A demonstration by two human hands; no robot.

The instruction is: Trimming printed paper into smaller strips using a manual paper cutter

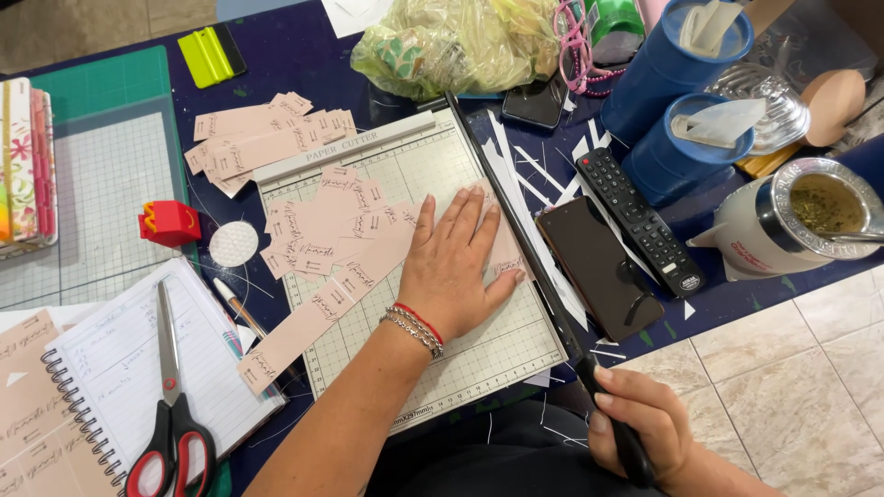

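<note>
A white gridded paper cutter (414, 166) lies on the dark blue table. My left hand (456, 267) rests flat, fingers spread, on pale pink printed paper strips (331, 235) near the cutter's right edge. It wears red and silver bracelets at the wrist. My right hand (645, 428) grips the black handle of the cutter's blade arm (516, 221), which lies lowered along the right edge of the board. More pink strips (267, 138) are piled beyond the cutter's top left.
A black phone (599, 267) and a remote control (640, 221) lie right of the blade. Two blue cans (677, 83), a cup with a metal straw (810, 216), red-handled scissors (170, 405) on a spiral notebook (120, 368), a green cutting mat (101, 175) and a red clip (170, 224) surround it.
</note>
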